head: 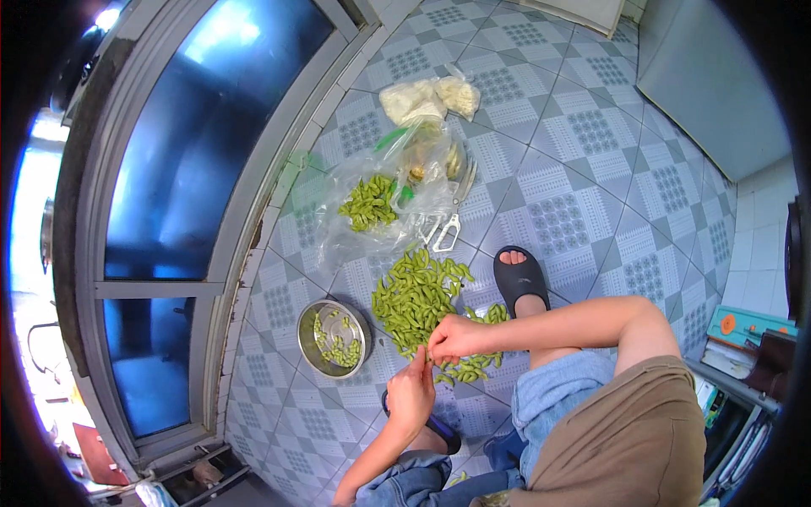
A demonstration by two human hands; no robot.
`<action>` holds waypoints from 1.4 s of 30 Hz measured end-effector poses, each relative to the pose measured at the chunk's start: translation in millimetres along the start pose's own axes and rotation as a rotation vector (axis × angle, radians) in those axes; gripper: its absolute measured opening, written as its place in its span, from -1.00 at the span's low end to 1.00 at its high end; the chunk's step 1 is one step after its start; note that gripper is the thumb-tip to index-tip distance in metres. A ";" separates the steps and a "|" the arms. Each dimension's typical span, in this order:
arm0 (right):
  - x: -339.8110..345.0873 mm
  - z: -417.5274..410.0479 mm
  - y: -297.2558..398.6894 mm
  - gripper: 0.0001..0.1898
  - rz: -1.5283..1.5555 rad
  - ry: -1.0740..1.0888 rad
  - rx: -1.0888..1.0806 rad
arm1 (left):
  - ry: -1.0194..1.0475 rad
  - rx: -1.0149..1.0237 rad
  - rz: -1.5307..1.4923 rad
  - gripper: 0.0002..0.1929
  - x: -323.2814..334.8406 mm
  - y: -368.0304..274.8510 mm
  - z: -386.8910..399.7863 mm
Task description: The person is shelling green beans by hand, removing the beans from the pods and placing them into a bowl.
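Observation:
My left hand [412,391] and my right hand [459,337] meet at the fingertips above a heap of green edamame pods [412,301]. Pinched between their fingers is what looks like one small edamame pod, mostly hidden by the fingertips. To the left of the heap stands a round stainless-steel bowl [306,331] with shelled green beans [342,352] on its bottom. More pods lie beneath and beyond my right wrist. Farther out, a cluster of pods [369,203] rests on a clear plastic bag [342,244].
Kitchen scissors [448,233] lie beside the plastic bag. Beyond are bags of pale food [412,101]. My slippered foot [521,279] borders the heap on patterned floor tiles [564,222]. A framed glass door [209,139] runs along the left, a shelf [735,380] at right.

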State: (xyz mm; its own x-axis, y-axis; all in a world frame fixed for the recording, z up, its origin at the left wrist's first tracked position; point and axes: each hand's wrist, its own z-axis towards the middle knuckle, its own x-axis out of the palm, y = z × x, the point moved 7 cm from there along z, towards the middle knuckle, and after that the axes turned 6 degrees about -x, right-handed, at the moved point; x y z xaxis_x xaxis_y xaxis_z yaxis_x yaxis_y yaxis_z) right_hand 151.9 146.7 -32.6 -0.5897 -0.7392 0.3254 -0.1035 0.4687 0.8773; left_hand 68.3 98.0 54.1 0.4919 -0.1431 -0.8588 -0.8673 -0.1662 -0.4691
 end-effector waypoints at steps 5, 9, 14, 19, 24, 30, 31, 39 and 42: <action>4.4 -20.3 5.5 -0.86 0.135 -0.004 0.029 | 0.075 0.005 0.088 -0.72 -10.3 -16.3 -3.7; -9.5 -12.1 11.8 -0.87 0.187 -0.168 0.011 | 0.031 0.140 0.078 -0.70 -10.7 -17.2 21.8; -25.1 15.3 2.7 -0.85 0.299 -0.389 -0.047 | -0.170 0.148 -0.019 -0.66 3.0 3.1 45.2; -30.3 33.4 17.4 -0.84 0.248 -0.575 -0.084 | -0.345 0.160 -0.146 -0.64 -2.9 20.2 60.8; -26.2 40.0 28.5 -0.87 0.094 -0.598 -0.239 | -0.398 0.110 -0.248 -0.70 -8.7 31.1 60.6; -26.5 33.5 51.7 -0.89 -0.041 -0.631 -0.454 | -0.102 -0.228 -0.923 -0.77 0.5 51.4 72.6; -27.1 28.6 61.0 -0.90 -0.154 -0.641 -0.474 | -0.004 -0.309 -1.141 -0.75 6.0 54.3 74.3; -27.4 26.2 67.7 -0.91 -0.396 -0.604 -0.486 | 0.325 -0.570 -1.657 -0.68 37.6 64.6 71.8; -29.1 31.7 60.1 -0.86 -0.380 -0.576 -0.434 | 0.288 -0.572 -1.574 -0.71 47.0 71.3 69.9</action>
State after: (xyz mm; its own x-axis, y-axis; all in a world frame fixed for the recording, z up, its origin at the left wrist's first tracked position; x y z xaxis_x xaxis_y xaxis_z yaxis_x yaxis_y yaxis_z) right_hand 137.5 211.7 -0.6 -0.9083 -0.3900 -0.1513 -0.1301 -0.0805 0.9882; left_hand 24.3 147.6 -34.1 0.8386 0.3425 0.4235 0.5418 -0.6047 -0.5838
